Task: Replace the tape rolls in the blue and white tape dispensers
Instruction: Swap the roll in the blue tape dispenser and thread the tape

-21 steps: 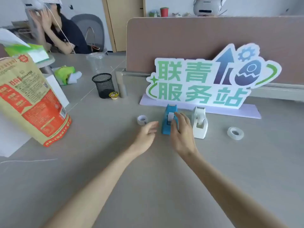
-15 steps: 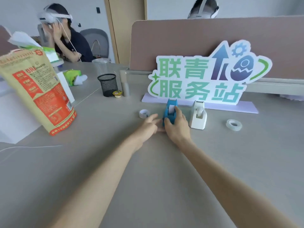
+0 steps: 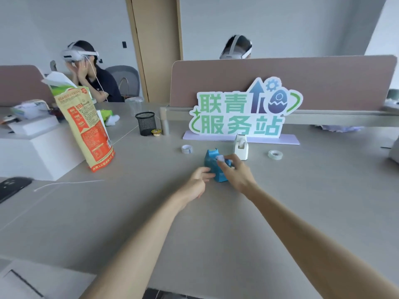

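Note:
The blue tape dispenser (image 3: 212, 161) stands on the grey desk, a little nearer to me than the white tape dispenser (image 3: 241, 145). My right hand (image 3: 236, 173) grips the blue dispenser from its right side, fingertips on the whitish roll (image 3: 220, 158) in its top. My left hand (image 3: 197, 182) touches the dispenser's near left corner with curled fingers. A small tape roll (image 3: 186, 149) lies to the left of both dispensers. A clear tape roll (image 3: 275, 154) lies to the right of the white one.
A standing sign (image 3: 244, 111) with green characters rises just behind the dispensers. A black mesh cup (image 3: 146, 123) and an orange-and-tan bag (image 3: 86, 130) stand at left. A white box (image 3: 36, 147) and a dark phone (image 3: 10, 187) are further left. Two persons wearing headsets sit behind.
The blue dispenser has come nearer to me, away from the sign, with my right hand around it. My left hand closed in on its near corner. My view tilted upward.

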`<state>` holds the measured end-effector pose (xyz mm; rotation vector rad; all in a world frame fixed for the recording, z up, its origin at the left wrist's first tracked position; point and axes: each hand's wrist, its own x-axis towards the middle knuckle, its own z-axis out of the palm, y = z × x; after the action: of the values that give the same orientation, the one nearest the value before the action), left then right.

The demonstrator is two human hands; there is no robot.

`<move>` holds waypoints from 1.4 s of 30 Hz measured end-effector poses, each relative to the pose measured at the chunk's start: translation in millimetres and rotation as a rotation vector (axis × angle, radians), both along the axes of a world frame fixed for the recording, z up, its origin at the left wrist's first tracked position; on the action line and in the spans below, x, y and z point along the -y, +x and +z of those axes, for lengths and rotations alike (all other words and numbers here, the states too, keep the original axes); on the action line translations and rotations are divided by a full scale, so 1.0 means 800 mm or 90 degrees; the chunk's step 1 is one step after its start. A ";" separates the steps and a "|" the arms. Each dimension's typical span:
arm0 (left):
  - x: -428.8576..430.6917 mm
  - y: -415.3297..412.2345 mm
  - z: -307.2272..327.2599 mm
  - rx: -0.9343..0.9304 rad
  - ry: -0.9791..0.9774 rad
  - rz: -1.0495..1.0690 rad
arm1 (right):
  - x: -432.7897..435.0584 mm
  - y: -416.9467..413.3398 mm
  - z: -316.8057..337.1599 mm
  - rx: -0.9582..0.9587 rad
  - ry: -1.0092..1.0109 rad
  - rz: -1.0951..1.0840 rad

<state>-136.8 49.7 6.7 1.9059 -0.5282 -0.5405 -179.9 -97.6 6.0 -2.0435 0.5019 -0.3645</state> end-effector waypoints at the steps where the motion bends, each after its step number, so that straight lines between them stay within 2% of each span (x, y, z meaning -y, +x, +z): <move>1: -0.003 -0.010 -0.003 0.010 -0.014 -0.006 | -0.001 -0.009 -0.001 -0.002 -0.017 0.008; 5: -0.013 -0.009 -0.031 0.077 -0.057 -0.013 | -0.007 -0.034 -0.008 0.009 -0.145 0.004; 9: -0.006 0.021 -0.040 0.177 -0.085 0.132 | 0.004 -0.036 -0.012 0.028 -0.156 0.030; 11: -0.001 0.038 -0.034 0.165 -0.073 0.100 | 0.020 -0.034 -0.013 0.037 -0.134 0.088; 15: 0.011 0.071 -0.029 0.097 -0.023 -0.052 | 0.052 -0.022 -0.011 0.049 -0.093 0.215; 19: 0.017 0.081 -0.042 0.118 -0.063 -0.015 | 0.067 -0.012 -0.013 0.042 -0.112 0.264; 21: 0.017 0.081 -0.045 0.130 -0.071 0.000 | 0.067 -0.010 -0.011 0.063 -0.111 0.245; 26: 0.012 0.077 -0.044 0.138 -0.073 -0.003 | 0.049 -0.003 -0.003 0.196 -0.290 0.151; 35: 0.005 0.072 -0.042 0.138 -0.077 0.004 | 0.039 0.013 0.026 0.097 -0.545 0.243; 38: 0.005 0.078 -0.044 0.153 -0.071 0.004 | 0.042 0.018 0.032 0.062 -0.567 0.256; 42: 0.005 0.083 -0.048 0.162 -0.069 0.000 | 0.048 0.015 0.036 0.076 -0.563 0.286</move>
<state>-70.3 45.4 -31.4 1.8814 -0.7061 -0.2644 -167.6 -136.1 34.7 -2.8668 -0.2656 -0.4777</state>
